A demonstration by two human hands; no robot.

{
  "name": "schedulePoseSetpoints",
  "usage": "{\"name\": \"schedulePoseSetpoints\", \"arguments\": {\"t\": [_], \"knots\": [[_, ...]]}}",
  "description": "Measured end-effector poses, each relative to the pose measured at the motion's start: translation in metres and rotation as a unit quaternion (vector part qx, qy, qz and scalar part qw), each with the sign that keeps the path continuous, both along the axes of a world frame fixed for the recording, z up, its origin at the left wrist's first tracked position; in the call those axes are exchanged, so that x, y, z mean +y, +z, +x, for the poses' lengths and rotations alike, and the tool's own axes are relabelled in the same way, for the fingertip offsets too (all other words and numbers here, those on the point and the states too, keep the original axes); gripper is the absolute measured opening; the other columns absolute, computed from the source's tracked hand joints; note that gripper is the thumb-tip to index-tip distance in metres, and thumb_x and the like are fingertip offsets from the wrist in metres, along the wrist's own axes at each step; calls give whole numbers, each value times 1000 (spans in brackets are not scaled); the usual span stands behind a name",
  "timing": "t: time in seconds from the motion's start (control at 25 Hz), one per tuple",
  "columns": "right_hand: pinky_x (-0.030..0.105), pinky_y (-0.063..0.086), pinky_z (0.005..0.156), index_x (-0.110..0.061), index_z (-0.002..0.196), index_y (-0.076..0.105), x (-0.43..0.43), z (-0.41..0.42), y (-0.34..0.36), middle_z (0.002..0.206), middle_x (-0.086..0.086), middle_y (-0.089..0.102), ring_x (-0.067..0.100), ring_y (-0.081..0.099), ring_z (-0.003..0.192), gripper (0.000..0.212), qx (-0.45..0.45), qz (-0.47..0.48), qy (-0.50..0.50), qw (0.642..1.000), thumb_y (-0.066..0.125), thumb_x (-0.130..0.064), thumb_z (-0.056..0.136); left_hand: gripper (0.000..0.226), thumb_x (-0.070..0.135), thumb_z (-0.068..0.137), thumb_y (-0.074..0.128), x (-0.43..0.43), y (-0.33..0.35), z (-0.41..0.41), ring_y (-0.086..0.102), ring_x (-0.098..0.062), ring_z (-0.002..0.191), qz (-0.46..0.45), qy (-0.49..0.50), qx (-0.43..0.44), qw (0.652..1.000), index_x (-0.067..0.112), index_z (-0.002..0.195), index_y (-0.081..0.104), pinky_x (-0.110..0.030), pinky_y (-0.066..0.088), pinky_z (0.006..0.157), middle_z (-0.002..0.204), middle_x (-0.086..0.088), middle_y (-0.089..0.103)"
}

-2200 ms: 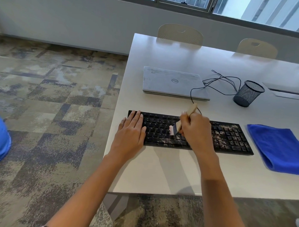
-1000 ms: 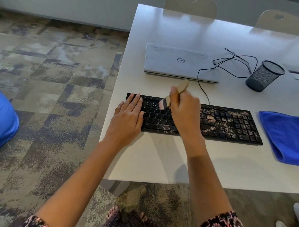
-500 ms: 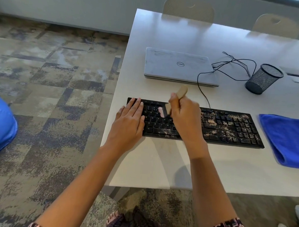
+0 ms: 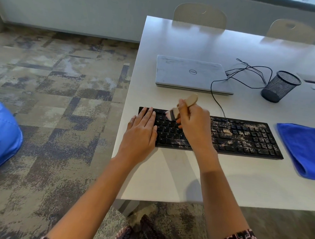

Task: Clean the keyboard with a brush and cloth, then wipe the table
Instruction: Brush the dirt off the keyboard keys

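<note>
Two hands at the keyboard: your left hand lies flat on its left end, your right hand grips the brush; its gritty right half should come next.

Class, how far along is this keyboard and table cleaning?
Done: on the keyboard, the left keys look mostly clear. In hand: the right hand grips the brush there; the left hand rests on the left end. Left: the dusty right half, the blue cloth, the table.
</note>
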State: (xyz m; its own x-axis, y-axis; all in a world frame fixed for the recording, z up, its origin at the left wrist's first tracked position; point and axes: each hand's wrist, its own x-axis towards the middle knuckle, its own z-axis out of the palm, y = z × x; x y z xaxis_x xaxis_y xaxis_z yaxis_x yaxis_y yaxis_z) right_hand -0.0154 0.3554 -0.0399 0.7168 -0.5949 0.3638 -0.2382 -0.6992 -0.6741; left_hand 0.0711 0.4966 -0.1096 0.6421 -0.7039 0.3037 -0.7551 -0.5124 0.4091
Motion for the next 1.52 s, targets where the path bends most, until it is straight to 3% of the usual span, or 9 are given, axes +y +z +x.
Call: {"name": "schedulePoseSetpoints", "arguments": {"t": [0.2, 0.4, 0.72, 0.96, 1.24, 1.52], "knots": [[50, 54, 57, 0, 73, 63, -2, -5, 10, 62, 15, 65, 29, 64, 54, 50, 56, -20, 22, 998, 42, -30, 106, 65, 39, 97, 13, 0, -1, 0, 14, -18, 149, 1, 0, -2, 1000, 8, 149, 33, -40, 13, 120, 158, -5, 28], [48, 57, 55, -1, 85, 67, -2, 3, 17, 67, 8, 68, 23, 68, 56, 44, -19, 11, 12, 1000, 47, -35, 105, 63, 38, 97, 15, 0, -1, 1, 16, -19, 149, -1, 0, -8, 1000, 7, 148, 35, -41, 13, 119, 158, -6, 29], [48, 54, 60, 0, 72, 61, 8, -2, 13, 59, 12, 63, 28, 63, 54, 48, 83, -37, 51, 995, 43, -28, 106, 63, 38, 98, 14, 1, 0, 0, 15, -19, 149, 2, 0, -8, 1000, 8, 150, 32, -39, 11, 119, 158, -6, 27], [45, 55, 54, -6, 75, 60, 12, 4, 16, 62, 6, 64, 21, 65, 54, 47, -9, -36, 22, 999, 44, -37, 106, 67, 40, 95, 12, 0, 1, 0, 17, -20, 149, 2, 2, -9, 1000, 7, 148, 35, -42, 15, 119, 158, -6, 29], [41, 48, 57, -3, 70, 59, 12, -3, 17, 60, 9, 60, 25, 56, 53, 49, 103, -57, 76, 990, 42, -30, 107, 63, 37, 98, 14, 1, 0, 0, 14, -20, 149, 8, -3, -6, 1000, 7, 150, 33, -41, 13, 119, 159, -6, 27], [30, 48, 48, -5, 79, 62, 6, -3, 20, 63, 5, 63, 16, 60, 51, 49, 34, -56, 15, 998, 43, -40, 106, 58, 34, 99, 21, 1, 0, 1, 13, -18, 149, 6, -2, 3, 1000, 8, 150, 33, -40, 11, 119, 159, -5, 26]]}}
